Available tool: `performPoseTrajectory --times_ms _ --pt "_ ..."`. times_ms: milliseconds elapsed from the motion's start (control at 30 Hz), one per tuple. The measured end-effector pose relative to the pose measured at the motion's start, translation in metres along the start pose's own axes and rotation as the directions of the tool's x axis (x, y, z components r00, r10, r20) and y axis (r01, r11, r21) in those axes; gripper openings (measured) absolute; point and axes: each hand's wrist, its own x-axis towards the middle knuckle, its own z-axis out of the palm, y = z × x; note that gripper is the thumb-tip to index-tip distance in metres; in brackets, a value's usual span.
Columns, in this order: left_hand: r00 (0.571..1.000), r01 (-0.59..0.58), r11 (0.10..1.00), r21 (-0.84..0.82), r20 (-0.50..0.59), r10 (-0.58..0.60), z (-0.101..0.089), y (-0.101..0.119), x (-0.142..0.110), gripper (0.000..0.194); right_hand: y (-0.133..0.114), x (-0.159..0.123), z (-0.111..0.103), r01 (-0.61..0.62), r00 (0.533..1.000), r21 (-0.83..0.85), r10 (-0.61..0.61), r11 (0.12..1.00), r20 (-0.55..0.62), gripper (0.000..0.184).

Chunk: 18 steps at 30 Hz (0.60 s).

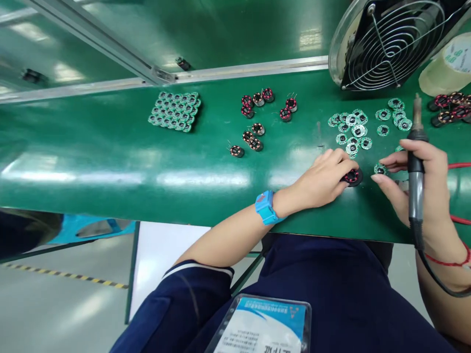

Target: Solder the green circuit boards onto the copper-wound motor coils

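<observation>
At 4 o'clock on the green workbench, my left hand has its fingers pressed together, tips down on a copper-wound coil on a black bobbin. Part looks light and stiff, but the fine wire and pins look fragile, so take it by the black rim. My right hand grips a soldering iron against the palm, with the free fingers spread toward a round green PCB disc; can't tell if they touch it. Blue wrist strap on my left wrist. Badge at 6 o'clock: print unreadable. Same for the tape roll label at 2 o'clock.
</observation>
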Motion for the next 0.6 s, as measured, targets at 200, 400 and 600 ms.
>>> performPoseTrajectory --times_ms 200,400,600 --pt "0.983 0.093 0.996 0.005 -0.16 -0.091 0.019 0.001 0.0 0.021 -0.008 -0.001 0.021 0.083 0.988 0.032 -0.086 0.996 0.131 0.059" --pt "0.983 0.099 0.992 -0.08 -0.144 -0.11 0.015 0.001 -0.004 0.024 -0.001 0.0 0.03 0.034 0.984 0.019 -0.037 0.999 0.177 0.062" --pt "0.988 0.079 0.979 -0.187 -0.119 -0.102 0.001 -0.004 -0.006 0.015 0.002 -0.001 0.029 0.052 0.986 -0.066 -0.041 0.996 0.16 0.059"
